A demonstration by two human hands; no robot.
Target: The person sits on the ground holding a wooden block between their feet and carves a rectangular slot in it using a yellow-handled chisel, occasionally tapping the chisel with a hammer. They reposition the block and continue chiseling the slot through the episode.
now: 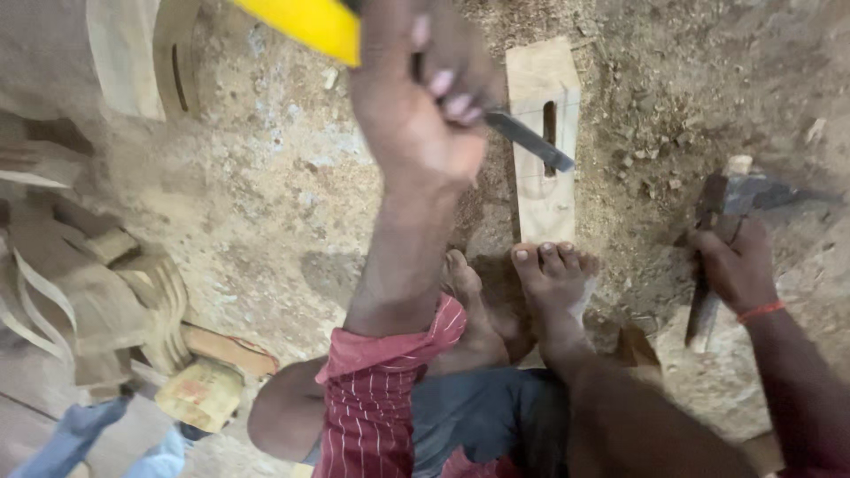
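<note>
My left hand (416, 97) is raised close to the camera, shut on a chisel (531, 140) with a yellow handle; the steel blade points right, over a wooden block (542, 80). The block lies on the dusty ground and has a narrow slot cut in it. My bare foot (553, 274) presses on the block's near end, with the other foot (469, 296) beside it. My right hand (735, 261) is low at the right, shut on the wooden handle of a hammer (722, 204) whose dark metal head points up.
Curved carved wooden pieces (97, 283) are stacked at the left, with a yellowish block (202, 394) below them. A large wooden part (133, 53) stands at the top left. Sawdust and wood chips (673, 115) cover the ground. Blue cloth (80, 438) lies at the bottom left.
</note>
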